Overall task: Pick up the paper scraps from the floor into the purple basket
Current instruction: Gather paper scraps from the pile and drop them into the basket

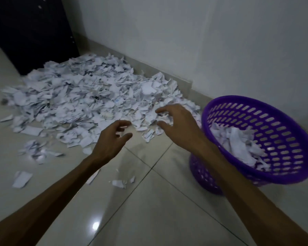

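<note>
I see the paper scraps point(89, 96) heaped on the floor point(149, 210), the pile's long axis running along the wall point(203, 41) from the dark cabinet point(30, 32) toward the purple basket point(292, 167). The basket stands upright at right, partly filled with scraps. My left hand point(112, 137) and right hand point(178, 125) hover at the pile's near edge, fingers loosely curled, holding nothing.

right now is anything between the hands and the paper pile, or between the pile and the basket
Nothing visible. Both the left hand and right hand reach over bare floor to the paper pile, and the purple basket stands open right beside it.
</note>
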